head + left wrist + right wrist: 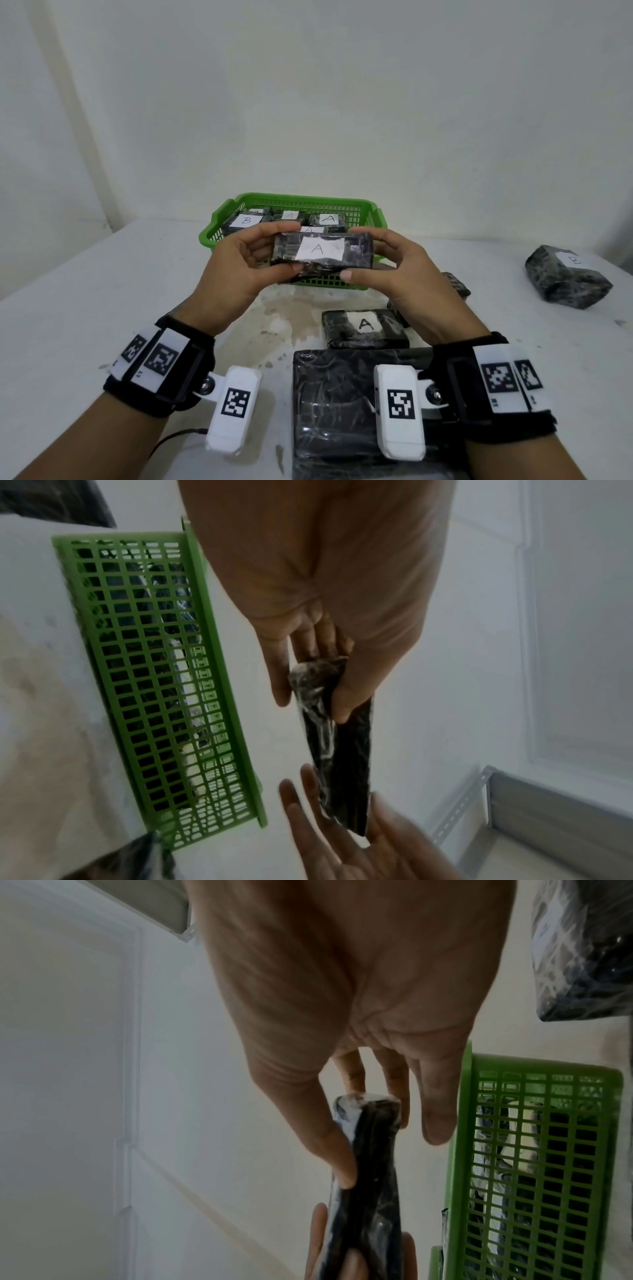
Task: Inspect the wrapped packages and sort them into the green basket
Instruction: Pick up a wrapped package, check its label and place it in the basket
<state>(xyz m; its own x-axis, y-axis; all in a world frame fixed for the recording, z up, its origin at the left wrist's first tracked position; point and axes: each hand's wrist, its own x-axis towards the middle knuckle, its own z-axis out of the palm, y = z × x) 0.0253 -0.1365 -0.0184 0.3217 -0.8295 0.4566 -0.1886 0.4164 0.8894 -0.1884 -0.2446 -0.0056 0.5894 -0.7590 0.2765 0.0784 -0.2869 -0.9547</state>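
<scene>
My left hand (236, 270) and right hand (394, 270) pinch the ends of an A-labelled package (322, 251); I should probably lower it level into the green basket (363, 209) just beyond.

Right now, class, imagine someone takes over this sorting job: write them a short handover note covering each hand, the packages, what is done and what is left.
Left hand and right hand: each grips one end of a black plastic-wrapped package labelled A, held above the near rim of the green plastic mesh basket.
Done: several labelled packages already lie in the basket.
Left: place the held one; then the smaller A package, the large unlabelled-side black package, the bulky B package and another partly hidden behind the right hand, all on the white table.
</scene>
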